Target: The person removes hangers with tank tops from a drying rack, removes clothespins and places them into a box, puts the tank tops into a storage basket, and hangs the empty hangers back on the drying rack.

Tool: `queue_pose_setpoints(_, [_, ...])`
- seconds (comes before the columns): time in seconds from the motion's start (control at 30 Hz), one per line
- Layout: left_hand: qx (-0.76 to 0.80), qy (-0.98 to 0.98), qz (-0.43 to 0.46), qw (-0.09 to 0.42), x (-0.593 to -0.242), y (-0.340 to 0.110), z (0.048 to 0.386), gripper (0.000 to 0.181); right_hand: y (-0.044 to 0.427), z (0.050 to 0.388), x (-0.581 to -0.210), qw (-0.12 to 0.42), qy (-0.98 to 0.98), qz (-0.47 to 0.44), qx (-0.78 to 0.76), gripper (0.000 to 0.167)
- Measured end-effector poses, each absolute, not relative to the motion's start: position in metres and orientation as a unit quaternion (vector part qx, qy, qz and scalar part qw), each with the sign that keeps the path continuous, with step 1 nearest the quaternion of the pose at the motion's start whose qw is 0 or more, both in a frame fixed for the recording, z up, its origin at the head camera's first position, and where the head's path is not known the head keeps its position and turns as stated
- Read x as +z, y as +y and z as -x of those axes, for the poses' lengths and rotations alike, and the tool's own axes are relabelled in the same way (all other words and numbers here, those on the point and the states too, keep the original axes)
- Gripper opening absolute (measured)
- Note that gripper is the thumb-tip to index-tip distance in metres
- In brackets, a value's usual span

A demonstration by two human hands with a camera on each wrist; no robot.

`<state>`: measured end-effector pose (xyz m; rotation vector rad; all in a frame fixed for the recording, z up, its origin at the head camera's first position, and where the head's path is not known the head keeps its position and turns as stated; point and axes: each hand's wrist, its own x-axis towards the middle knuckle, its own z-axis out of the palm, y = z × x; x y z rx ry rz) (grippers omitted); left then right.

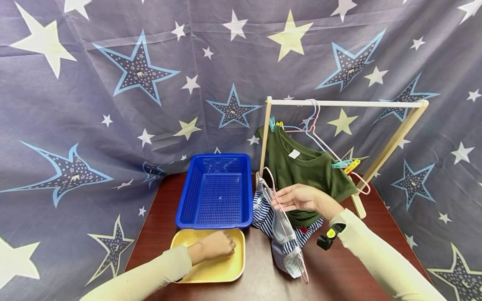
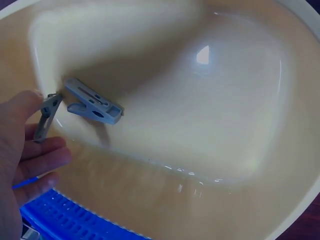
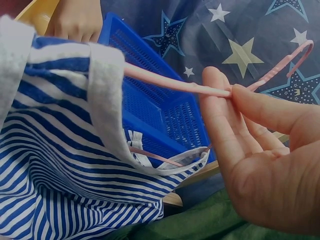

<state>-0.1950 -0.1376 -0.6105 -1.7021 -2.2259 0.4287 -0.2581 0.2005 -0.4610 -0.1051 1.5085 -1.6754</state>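
In the left wrist view the left hand [image 2: 30,145] pinches a grey-blue clothespin [image 2: 47,117] between thumb and fingers, inside the yellow basin [image 1: 238,267]. Beside it on the basin's bottom lies a second clothespin [image 2: 95,102]. My right hand [image 3: 270,150] pinches the pink hanger [image 3: 175,84] between thumb and fingertips, close to its hook. A blue-and-white striped garment [image 3: 75,170] with pale trim hangs on that hanger. In the head view the right hand [image 1: 301,198] is in front of a green shirt [image 1: 308,167].
A blue basket [image 1: 216,196] stands behind the basin. The wooden rack [image 1: 350,103] at the right holds the green shirt on hangers, with blue and yellow clothespins [image 1: 352,167] at its shoulders. A star-patterned cloth hangs behind the brown table [image 1: 256,267].
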Motion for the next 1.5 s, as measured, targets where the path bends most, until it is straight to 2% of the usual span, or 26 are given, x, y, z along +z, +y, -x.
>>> queue_pose_setpoints(0.2, [0.12, -0.807, 0.569, 0.104, -0.612, -0.139, 0.193, 0.025, 0.2, 0.26, -0.461, 0.43, 0.608, 0.043, -0.666, 0.041])
queue_pose_setpoints(0.37, [0.138, -0.819, 0.554, 0.064, -0.609, -0.14, 0.191, 0.033, 0.203, 0.262, -0.461, 0.426, 0.616, 0.034, -0.662, 0.024])
queue_pose_setpoints(0.6, [0.136, -0.831, 0.535, 0.071, -0.61, -0.138, 0.192, 0.037, 0.208, 0.261, -0.459, 0.418, 0.63, 0.033, -0.654, 0.024])
queue_pose_setpoints(0.83, [0.087, -0.843, 0.529, 0.038, -0.618, -0.138, 0.194, 0.027, 0.215, 0.26, -0.462, 0.407, 0.665, 0.04, -0.625, 0.039])
queue_pose_setpoints(1.0, [0.083, -0.85, 0.519, 0.041, -0.617, -0.135, 0.191, 0.021, 0.223, 0.259, -0.464, 0.381, 0.7, 0.042, -0.603, 0.03])
queue_pose_setpoints(1.1, [0.108, -0.852, 0.511, 0.04, -0.617, -0.134, 0.19, 0.025, 0.225, 0.258, -0.464, 0.368, 0.711, 0.047, -0.598, 0.028])
queue_pose_setpoints(1.5, [0.086, -0.865, 0.492, 0.034, -0.62, -0.132, 0.191, 0.027, 0.226, 0.256, -0.463, 0.352, 0.722, 0.049, -0.594, 0.031])
